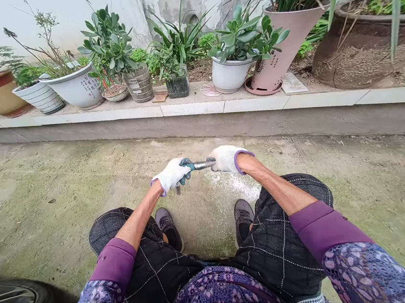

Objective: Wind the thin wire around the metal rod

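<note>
Both my hands wear white gloves with purple cuffs. My left hand point(171, 174) grips the teal handle end of a metal tool point(200, 165). My right hand point(227, 158) closes around the tool's other, shiny metal end. The tool is held level above the concrete ground point(57, 189), in front of my knees. My two dark shoes point(169, 226) rest on the ground below the hands. A whitish patch point(242, 184) marks the ground under my right hand.
A raised tiled ledge point(192, 108) runs across ahead, lined with potted plants: a white pot point(229, 75), a tall pink pot point(282, 44), a large brown planter point(372, 49) and several pots at the left. A dark tyre point(3, 292) shows at bottom left.
</note>
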Demonstrator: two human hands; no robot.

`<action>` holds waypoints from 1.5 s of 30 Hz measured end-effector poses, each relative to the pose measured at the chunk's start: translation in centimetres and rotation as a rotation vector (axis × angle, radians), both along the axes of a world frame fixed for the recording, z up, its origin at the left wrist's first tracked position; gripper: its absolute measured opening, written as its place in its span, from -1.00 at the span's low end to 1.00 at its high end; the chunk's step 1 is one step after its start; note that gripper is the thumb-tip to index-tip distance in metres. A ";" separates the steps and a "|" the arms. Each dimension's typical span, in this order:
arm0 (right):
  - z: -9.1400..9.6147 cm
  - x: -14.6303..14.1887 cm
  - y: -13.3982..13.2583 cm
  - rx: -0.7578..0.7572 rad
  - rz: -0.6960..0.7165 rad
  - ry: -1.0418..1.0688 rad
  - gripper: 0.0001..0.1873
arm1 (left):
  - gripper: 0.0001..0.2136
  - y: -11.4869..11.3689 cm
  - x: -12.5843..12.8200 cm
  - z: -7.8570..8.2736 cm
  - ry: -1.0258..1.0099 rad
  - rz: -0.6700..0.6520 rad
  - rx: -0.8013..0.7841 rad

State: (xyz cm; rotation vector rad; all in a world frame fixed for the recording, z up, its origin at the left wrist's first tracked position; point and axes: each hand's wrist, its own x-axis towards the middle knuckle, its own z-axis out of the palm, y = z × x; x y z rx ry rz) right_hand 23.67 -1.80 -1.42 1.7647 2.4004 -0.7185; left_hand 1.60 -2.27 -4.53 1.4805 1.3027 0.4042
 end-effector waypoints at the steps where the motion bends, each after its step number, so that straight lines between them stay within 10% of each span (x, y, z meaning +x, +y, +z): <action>1: 0.0 0.0 0.3 0.026 0.010 -0.025 -0.65 | -0.91 0.0 0.1 0.2 -0.015 0.021 0.011; 8: 0.3 0.7 1.2 0.185 -0.099 0.130 -0.65 | -0.85 0.0 0.1 1.7 -0.234 0.067 0.036; 15: 1.1 0.7 0.8 -0.037 -0.359 0.782 -0.71 | -0.77 0.2 -0.4 1.4 -0.405 0.049 0.011; 20: 1.8 0.9 0.0 -0.200 -0.268 1.027 -0.61 | -0.75 0.2 -0.5 1.5 -0.370 0.010 -0.001; 41: 2.1 1.1 0.3 -0.177 -0.409 1.073 -0.63 | -0.67 0.3 -1.8 2.1 -0.627 -0.043 -0.030; 45: 1.5 0.7 0.3 -0.204 -0.381 0.994 -0.66 | -0.82 0.9 -1.4 1.3 -0.348 0.023 0.107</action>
